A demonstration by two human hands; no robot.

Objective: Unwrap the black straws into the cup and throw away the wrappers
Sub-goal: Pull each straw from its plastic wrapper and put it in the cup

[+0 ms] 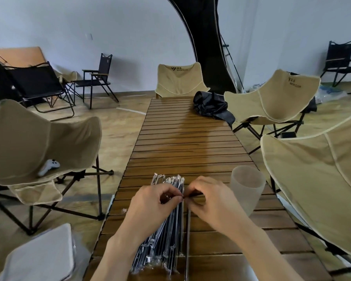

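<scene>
Your left hand and right hand met just below the middle of the frame, fingertips almost touching above the pile of wrapped black straws. Both hands had their fingers curled: your left pinched the end of a clear wrapper between thumb and forefinger, and your right pinched a thin dark straw end that ran sideways toward the right. Whether that straw was already partly out of its wrapper could not be told.

The pile lay lengthwise on the slatted wooden table, running from the lower centre of the frame up under your hands, with the crimped wrapper tips showing above your left knuckles. One single straw lay apart, just right of the pile, parallel to it.

The frosted cup stood upright on the table to the right of your right hand, near it but not touching, close to the table's right edge.

Farther up the table, right of centre, sat a crumpled black bag. Beige folding chairs ringed the table at left, right and the far end; the left one held a white controller. A grey cushion-like thing filled the lower left corner.
</scene>
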